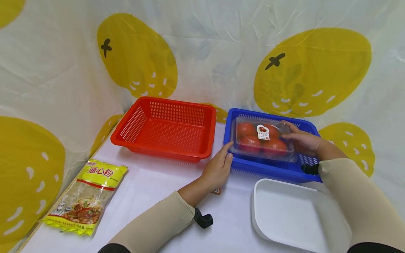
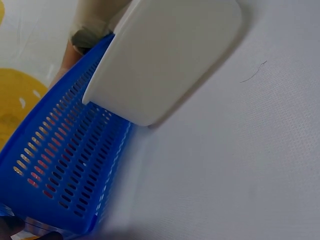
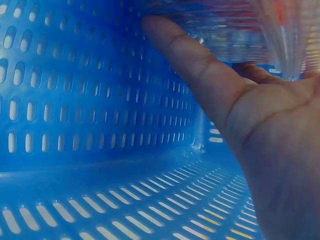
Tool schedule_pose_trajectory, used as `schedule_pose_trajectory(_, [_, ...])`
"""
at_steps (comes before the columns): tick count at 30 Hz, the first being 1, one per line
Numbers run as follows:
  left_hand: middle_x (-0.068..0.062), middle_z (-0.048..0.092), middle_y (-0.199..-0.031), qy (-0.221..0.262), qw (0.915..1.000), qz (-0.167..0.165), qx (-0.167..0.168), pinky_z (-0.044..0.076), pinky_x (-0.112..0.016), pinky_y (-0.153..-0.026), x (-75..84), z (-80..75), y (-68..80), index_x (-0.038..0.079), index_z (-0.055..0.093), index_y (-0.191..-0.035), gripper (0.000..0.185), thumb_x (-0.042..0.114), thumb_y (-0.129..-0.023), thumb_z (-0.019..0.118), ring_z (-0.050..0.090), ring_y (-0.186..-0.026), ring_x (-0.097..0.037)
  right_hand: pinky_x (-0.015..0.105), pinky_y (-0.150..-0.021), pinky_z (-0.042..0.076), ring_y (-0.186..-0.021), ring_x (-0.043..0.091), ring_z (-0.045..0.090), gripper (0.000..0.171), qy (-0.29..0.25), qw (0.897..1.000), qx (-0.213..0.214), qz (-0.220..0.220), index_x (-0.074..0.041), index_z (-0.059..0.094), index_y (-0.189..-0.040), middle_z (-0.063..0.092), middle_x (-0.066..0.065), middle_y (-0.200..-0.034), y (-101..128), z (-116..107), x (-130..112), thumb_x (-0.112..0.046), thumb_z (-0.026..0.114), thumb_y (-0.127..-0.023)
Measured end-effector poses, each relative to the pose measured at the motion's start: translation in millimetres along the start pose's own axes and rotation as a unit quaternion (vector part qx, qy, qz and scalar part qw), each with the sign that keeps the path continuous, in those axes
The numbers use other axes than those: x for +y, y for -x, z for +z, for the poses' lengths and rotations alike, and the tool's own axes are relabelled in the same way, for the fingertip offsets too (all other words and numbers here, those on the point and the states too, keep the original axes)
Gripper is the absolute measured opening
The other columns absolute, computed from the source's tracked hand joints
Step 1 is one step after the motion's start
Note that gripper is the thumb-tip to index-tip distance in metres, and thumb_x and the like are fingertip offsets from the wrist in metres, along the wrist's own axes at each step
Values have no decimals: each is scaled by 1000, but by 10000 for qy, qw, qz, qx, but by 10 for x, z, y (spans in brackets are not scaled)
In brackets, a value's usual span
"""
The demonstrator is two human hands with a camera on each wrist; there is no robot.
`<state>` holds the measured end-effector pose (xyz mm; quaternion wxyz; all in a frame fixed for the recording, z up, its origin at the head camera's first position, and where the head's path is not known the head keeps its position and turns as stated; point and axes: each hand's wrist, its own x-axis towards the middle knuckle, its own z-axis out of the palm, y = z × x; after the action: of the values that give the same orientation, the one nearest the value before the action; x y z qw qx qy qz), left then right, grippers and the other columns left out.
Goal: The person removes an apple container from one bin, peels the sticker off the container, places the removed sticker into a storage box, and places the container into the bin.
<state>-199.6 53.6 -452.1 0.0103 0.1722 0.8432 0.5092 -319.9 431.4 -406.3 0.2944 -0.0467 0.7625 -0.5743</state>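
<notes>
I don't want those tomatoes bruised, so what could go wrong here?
The clear tomato box is held only at its ends, left hand and right hand, over the blue basket; it could tip or slip. Squeezing might pop the thin lid. The white tray crowds the basket's front.

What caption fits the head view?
Both hands, left hand and right hand, hold a clear tomato box over the blue basket, beside an empty red basket.

The tomato box (image 1: 262, 140) sits in the right basket (image 1: 272, 168) (left basket (image 1: 164, 130) beside it), tray (image 1: 294, 214) in front.
</notes>
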Motion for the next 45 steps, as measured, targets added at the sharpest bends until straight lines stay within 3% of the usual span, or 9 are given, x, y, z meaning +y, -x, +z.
schedule_pose_trajectory(4, [-4, 42, -169, 8, 10000, -68, -47, 35, -51, -125, 8, -9, 8, 26, 34, -168, 52, 31, -117, 39, 43, -153, -25, 39, -103, 54, -137, 28, 45, 68, 92, 9998, 100, -112, -41, 4, -163, 18, 6, -162, -5, -41, 11, -28, 48, -113])
schedule_pose_trajectory(9, [-4, 43, -168, -17, 9999, -151, -41, 36, -52, -123, 20, -12, 10, 28, 33, -168, 52, 33, -117, 38, 44, -153, -25, 37, -98, 58, -127, 15, 56, 61, 30, 9992, 268, -298, -44, 13, -162, 30, 0, -155, 5, -81, 15, -31, 47, -114])
schedule_pose_trajectory(20, [-7, 49, -164, -103, 9998, -159, 78, 40, -52, -120, 9, -3, 15, 28, 34, -168, 52, 33, -117, 38, 50, -148, -26, 35, -93, 60, -119, 12, 62, 55, -80, 9960, 576, -683, -40, 27, -165, 44, -7, -144, 21, -84, -61, -31, 45, -114])
schedule_pose_trajectory(26, [-5, 50, -163, -85, 9997, -202, 52, 41, -53, -120, 6, -6, 19, 33, 33, -168, 52, 36, -117, 38, 50, -148, -26, 34, -86, 63, -108, 14, 70, 42, -947, 9862, 373, -1305, -32, 43, -153, 63, -8, -129, 35, -88, -80, -16, 40, -115])
schedule_pose_trajectory(30, [-4, 49, -164, -71, 9996, -259, -1, 40, -52, -121, 2, 4, 0, 36, 32, -168, 52, 38, -116, 39, 50, -148, -24, 34, -84, 64, -105, 15, 72, 41, -1240, 9793, 316, -1571, -29, 47, -151, 67, -7, -125, 81, -119, -119, -12, 38, -114])
schedule_pose_trajectory(39, [-5, 48, -164, 30, 9998, -191, -109, 39, -50, -122, 44, 1, -33, 30, 33, -169, 54, 35, -116, 42, 47, -150, -24, 34, -81, 64, -103, 14, 69, 42, -707, 9863, 704, -1315, -40, 46, -152, 60, -10, -128, 295, -173, -320, -22, 43, -114])
schedule_pose_trajectory(45, [-9, 44, -165, 249, 9993, -279, 15, 38, -50, -123, 58, -37, -25, 25, 36, -168, 55, 34, -115, 46, 46, -150, -26, 32, -80, 63, -101, 16, 70, 43, -848, 9844, 531, -1451, -38, 47, -152, 64, -7, -125, 349, -111, -449, -19, 38, -114])
